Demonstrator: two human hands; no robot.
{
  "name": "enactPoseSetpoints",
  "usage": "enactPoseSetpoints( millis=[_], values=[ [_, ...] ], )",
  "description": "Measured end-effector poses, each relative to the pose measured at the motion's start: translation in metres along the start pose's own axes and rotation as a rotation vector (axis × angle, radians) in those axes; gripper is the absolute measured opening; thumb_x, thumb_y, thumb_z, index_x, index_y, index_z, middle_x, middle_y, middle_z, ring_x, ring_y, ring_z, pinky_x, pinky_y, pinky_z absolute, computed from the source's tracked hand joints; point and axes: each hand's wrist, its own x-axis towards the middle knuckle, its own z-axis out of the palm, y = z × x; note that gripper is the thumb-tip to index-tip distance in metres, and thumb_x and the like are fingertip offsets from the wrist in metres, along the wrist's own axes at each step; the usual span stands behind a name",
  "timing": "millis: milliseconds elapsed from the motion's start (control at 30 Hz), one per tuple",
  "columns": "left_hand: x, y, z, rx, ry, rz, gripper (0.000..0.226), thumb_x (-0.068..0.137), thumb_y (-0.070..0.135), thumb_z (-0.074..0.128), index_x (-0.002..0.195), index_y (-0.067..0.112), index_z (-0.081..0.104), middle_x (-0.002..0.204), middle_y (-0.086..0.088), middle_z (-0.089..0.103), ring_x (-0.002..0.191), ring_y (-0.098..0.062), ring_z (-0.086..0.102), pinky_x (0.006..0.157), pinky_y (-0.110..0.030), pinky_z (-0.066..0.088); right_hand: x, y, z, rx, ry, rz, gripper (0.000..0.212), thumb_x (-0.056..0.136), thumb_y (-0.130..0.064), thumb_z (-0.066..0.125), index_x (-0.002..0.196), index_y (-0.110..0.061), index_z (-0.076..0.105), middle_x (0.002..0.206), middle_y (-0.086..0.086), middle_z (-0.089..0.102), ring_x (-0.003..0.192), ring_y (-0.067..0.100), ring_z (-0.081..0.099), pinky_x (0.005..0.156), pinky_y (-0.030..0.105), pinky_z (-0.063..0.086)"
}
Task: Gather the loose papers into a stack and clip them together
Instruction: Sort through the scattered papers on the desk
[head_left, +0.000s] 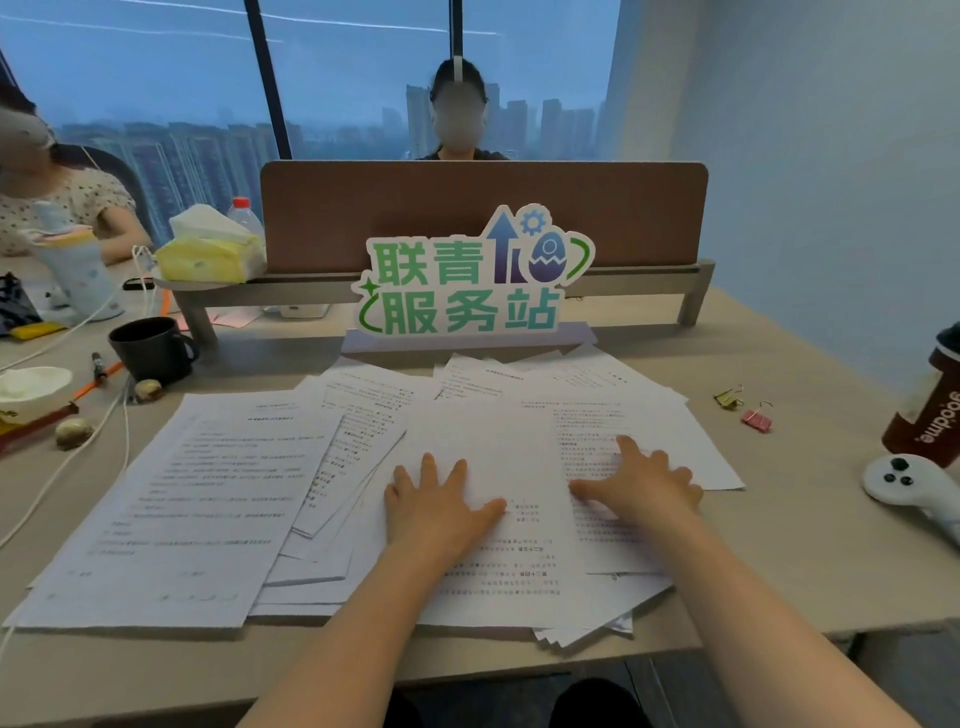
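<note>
Fingers spread flat, your left hand (439, 499) and right hand (641, 483) press the loose papers (218, 499). Sweep inward from lower left, square edges. The binder clips (743, 408) wait at right.

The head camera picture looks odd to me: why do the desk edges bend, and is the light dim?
Head view: wide-angle lens bows the desk edges; bluish, dim window light, soft shadows; print on the papers is too soft to read; both hands, left hand and right hand, look sharp.
</note>
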Motion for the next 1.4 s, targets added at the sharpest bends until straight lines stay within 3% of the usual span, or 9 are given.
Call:
enactPoseSetpoints(
  millis=[133, 300, 467, 567, 700, 933, 1033, 1300, 1400],
  values=[
    [-0.001, 0.008, -0.001, 0.028, 0.007, 0.021, 0.084, 0.086, 0.078, 0.025, 0.157, 0.034, 0.010, 0.167, -0.008, 0.000, 0.149, -0.044, 0.000, 0.120, -0.054, 0.005, 0.005, -0.004, -0.006, 0.203, 0.040, 0.007, 0.096, 0.075, -0.063, 0.068, 0.152, -0.028, 0.023, 0.149, 0.013, 0.038, 0.135, 0.040, 0.034, 0.106, 0.049, 0.034],
    [-0.001, 0.013, -0.004, 0.058, 0.006, 0.049, 0.086, 0.085, 0.077, 0.032, 0.156, 0.034, 0.011, 0.166, -0.007, 0.004, 0.148, -0.043, 0.006, 0.119, -0.052, 0.010, 0.018, -0.005, -0.016, 0.388, 0.034, 0.094, 0.089, 0.070, -0.058, 0.077, 0.137, -0.012, 0.042, 0.134, 0.015, 0.052, 0.123, 0.035, 0.047, 0.086, 0.041, 0.044],
    [0.000, 0.018, -0.001, 0.041, 0.036, 0.058, 0.088, 0.082, 0.078, 0.035, 0.155, 0.034, 0.014, 0.166, -0.005, 0.007, 0.148, -0.041, 0.007, 0.119, -0.050, 0.011, 0.021, -0.016, -0.017, 0.452, 0.006, 0.079, 0.055, 0.072, -0.050, 0.080, 0.099, -0.007, 0.060, 0.090, 0.008, 0.064, 0.094, 0.028, 0.060, 0.076, 0.038, 0.054],
    [0.001, 0.017, 0.002, 0.036, 0.056, 0.050, 0.089, 0.081, 0.079, 0.034, 0.155, 0.034, 0.015, 0.166, -0.004, 0.009, 0.147, -0.040, 0.008, 0.119, -0.050, 0.013, 0.018, -0.021, -0.018, 0.563, -0.028, 0.065, 0.039, 0.078, -0.037, 0.080, 0.074, -0.010, 0.052, 0.071, 0.004, 0.055, 0.066, 0.021, 0.054, 0.069, 0.036, 0.051],
    [0.004, 0.014, 0.002, 0.036, 0.089, 0.053, 0.086, 0.081, 0.078, 0.033, 0.154, 0.034, 0.019, 0.165, -0.003, 0.014, 0.145, -0.037, 0.014, 0.118, -0.048, 0.019, 0.016, -0.027, -0.017, 0.548, -0.045, 0.032, 0.036, 0.079, -0.035, 0.078, 0.073, -0.012, 0.051, 0.075, 0.005, 0.058, 0.070, 0.021, 0.057, 0.075, 0.036, 0.053],
    [0.011, 0.005, -0.001, 0.044, 0.070, 0.089, 0.082, 0.083, 0.075, 0.034, 0.153, 0.035, 0.023, 0.163, -0.001, 0.019, 0.141, -0.036, 0.020, 0.114, -0.047, 0.026, 0.017, -0.026, -0.017, 0.300, -0.044, 0.112, 0.059, 0.063, -0.071, 0.071, 0.084, -0.018, 0.054, 0.098, 0.004, 0.063, 0.093, 0.028, 0.059, 0.081, 0.039, 0.051],
    [0.012, 0.006, 0.001, 0.044, 0.077, 0.086, 0.082, 0.082, 0.076, 0.034, 0.152, 0.035, 0.023, 0.163, 0.000, 0.019, 0.140, -0.035, 0.020, 0.114, -0.046, 0.026, 0.024, -0.029, -0.014, 0.396, -0.096, 0.108, 0.057, 0.060, -0.061, 0.078, 0.084, -0.015, 0.056, 0.102, 0.006, 0.065, 0.097, 0.033, 0.061, 0.093, 0.049, 0.049],
    [0.011, 0.005, 0.002, 0.029, 0.090, 0.089, 0.081, 0.083, 0.076, 0.032, 0.152, 0.036, 0.023, 0.163, 0.000, 0.017, 0.139, -0.034, 0.020, 0.113, -0.045, 0.026, 0.011, -0.036, -0.026, 0.598, -0.162, 0.065, 0.046, 0.080, -0.029, 0.079, 0.108, -0.005, 0.052, 0.110, 0.012, 0.058, 0.107, 0.036, 0.061, 0.082, 0.044, 0.049],
    [0.009, 0.005, 0.002, 0.010, 0.107, 0.094, 0.076, 0.086, 0.073, 0.031, 0.152, 0.035, 0.023, 0.163, 0.000, 0.019, 0.138, -0.034, 0.021, 0.112, -0.044, 0.028, 0.012, -0.038, -0.023, 0.677, -0.207, 0.041, 0.042, 0.079, -0.017, 0.080, 0.109, -0.003, 0.054, 0.112, 0.016, 0.062, 0.103, 0.038, 0.063, 0.092, 0.048, 0.052]
  ],
)
